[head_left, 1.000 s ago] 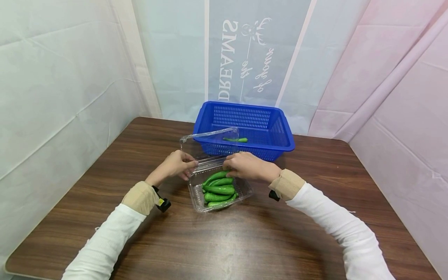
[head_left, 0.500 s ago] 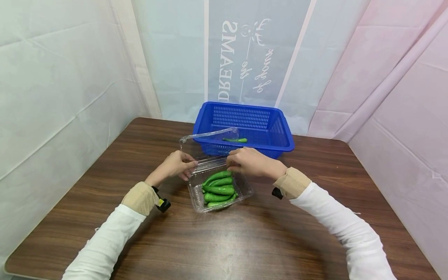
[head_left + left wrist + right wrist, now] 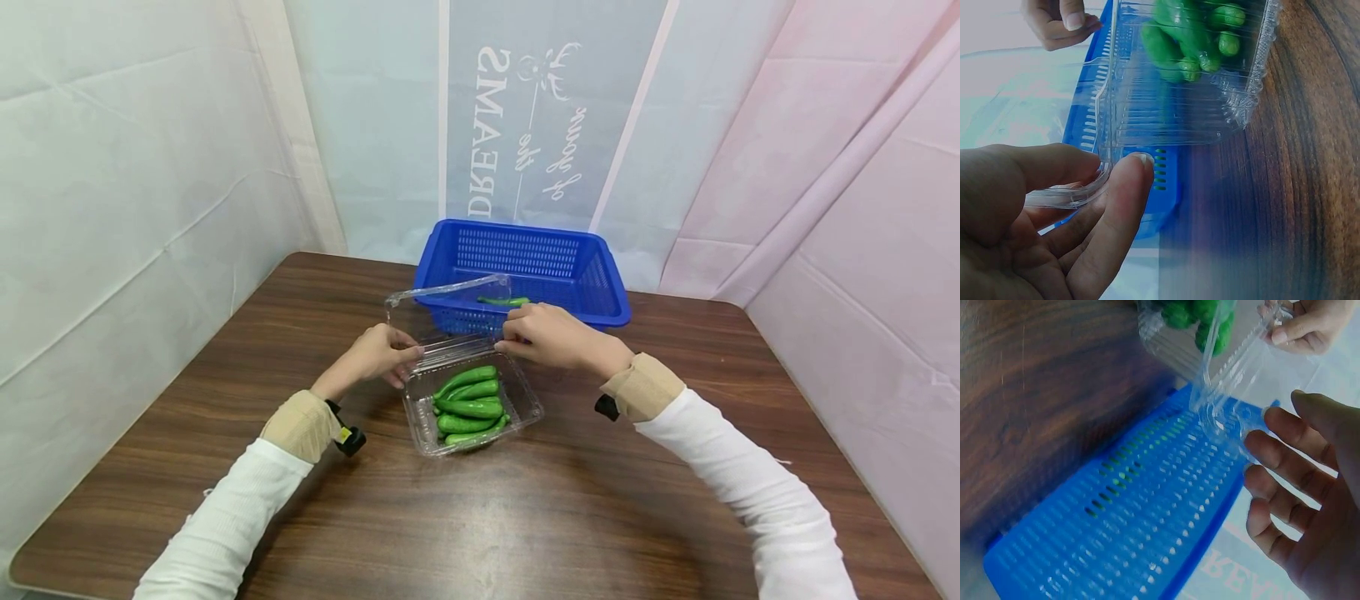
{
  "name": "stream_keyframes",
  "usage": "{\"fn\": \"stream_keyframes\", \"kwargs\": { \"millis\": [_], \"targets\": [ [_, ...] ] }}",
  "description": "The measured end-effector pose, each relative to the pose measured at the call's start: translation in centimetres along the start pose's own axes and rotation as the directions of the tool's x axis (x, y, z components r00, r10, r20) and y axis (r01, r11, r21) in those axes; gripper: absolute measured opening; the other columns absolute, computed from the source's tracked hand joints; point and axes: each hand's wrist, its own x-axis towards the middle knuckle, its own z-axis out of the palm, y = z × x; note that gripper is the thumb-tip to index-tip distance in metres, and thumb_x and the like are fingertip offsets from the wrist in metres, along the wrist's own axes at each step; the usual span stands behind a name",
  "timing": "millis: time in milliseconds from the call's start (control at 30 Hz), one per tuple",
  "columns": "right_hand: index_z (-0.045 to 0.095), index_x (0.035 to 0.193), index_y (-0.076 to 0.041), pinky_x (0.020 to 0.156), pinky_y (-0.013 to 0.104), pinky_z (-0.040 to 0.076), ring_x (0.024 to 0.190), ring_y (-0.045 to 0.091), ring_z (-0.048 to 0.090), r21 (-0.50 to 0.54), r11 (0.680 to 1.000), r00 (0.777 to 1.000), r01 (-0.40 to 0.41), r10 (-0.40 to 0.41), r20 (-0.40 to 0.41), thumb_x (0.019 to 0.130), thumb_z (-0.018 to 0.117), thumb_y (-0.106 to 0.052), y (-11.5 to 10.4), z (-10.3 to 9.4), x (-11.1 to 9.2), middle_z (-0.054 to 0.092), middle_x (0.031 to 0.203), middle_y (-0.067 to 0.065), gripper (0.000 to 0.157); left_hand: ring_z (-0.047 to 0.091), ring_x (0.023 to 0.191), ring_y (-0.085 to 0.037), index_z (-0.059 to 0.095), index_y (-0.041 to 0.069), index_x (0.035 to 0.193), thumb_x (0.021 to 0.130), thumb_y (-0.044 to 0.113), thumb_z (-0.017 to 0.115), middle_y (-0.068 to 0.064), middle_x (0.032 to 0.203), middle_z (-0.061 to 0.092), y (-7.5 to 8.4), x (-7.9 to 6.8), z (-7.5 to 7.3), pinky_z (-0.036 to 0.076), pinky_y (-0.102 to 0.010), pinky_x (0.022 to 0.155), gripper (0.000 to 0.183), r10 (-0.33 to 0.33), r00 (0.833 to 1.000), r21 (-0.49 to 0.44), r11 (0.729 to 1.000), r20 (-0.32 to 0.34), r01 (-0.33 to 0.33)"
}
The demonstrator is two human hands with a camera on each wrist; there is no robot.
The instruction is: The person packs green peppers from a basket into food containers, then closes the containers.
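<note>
A clear plastic clamshell container [image 3: 522, 407] stands open on the table, its lid [image 3: 450, 288] tilted up at the back. Several slim green vegetables [image 3: 472, 407], thicker at one end, lie in its base. My left hand [image 3: 377, 354] pinches the left end of the hinge between thumb and fingers; the left wrist view has this hand [image 3: 1079, 212] gripping the clear plastic edge. At the hinge's right end is my right hand [image 3: 558, 335]. In the right wrist view its fingers [image 3: 1279, 444] are loosely bent and spread, with nothing held between them and the thumb.
Behind the container stands a blue perforated plastic basket [image 3: 517, 250], overlapped by the raised lid in the head view. One green vegetable [image 3: 517, 301] lies inside it. The brown wooden table [image 3: 480, 533] reaches back to a printed curtain [image 3: 375, 125], with pale fabric walls on both sides.
My right hand has drawn back to the right and slightly away from the vegetables, uncovering more of the container's right back corner. The left hand, container and vegetables have stayed put.
</note>
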Motion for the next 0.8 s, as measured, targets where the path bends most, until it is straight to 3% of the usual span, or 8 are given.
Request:
{"fn": "stream_keyframes", "kwargs": {
  "millis": [100, 333, 800],
  "targets": [
    [0.063, 0.075, -0.019, 0.057, 0.029, 0.043, 0.065, 0.010, 0.046, 0.000, 1.000, 1.000, -0.014, 0.014, -0.014, 0.099, 0.065, -0.026, 0.3, -0.5, -0.2, 0.050, 0.074, -0.007, 0.024, 0.067, 0.056, -0.018, 0.067, -0.011, 0.113, 0.100, 0.011, 0.061, -0.011, 0.075, 0.070, 0.0, 0.0, 0.0, 0.063, -0.046, 0.061, 0.027, -0.003, 1.000, -0.004, 1.000, 0.000, 0.003],
    [0.068, 0.102, -0.014, 0.066, 0.033, 0.050, 0.082, 0.021, 0.059, -0.016, 0.995, 0.995, -0.093, 0.093, -0.036, 0.099, 0.064, -0.024, 1.3, -1.3, -0.5, 0.063, 0.091, -0.001, 0.011, 0.067, 0.057, -0.019, 0.066, -0.012, 0.113, 0.100, 0.010, 0.061, -0.013, 0.077, 0.070, -0.1, 0.1, 0.0, 0.063, -0.045, 0.060, 0.027, 0.007, 1.000, -0.011, 1.000, 0.004, -0.007],
    [0.069, 0.106, -0.006, 0.072, 0.038, 0.055, 0.086, 0.022, 0.061, -0.010, 0.991, 0.980, -0.136, 0.133, -0.145, 0.099, 0.062, -0.013, 4.1, -0.6, 0.8, 0.066, 0.099, 0.007, 0.012, 0.068, 0.057, -0.019, 0.066, -0.013, 0.113, 0.100, 0.010, 0.061, -0.013, 0.076, 0.070, -0.3, 0.2, 0.0, 0.063, -0.044, 0.058, 0.027, 0.012, 1.000, -0.020, 1.000, 0.004, -0.012]
  ]
}}
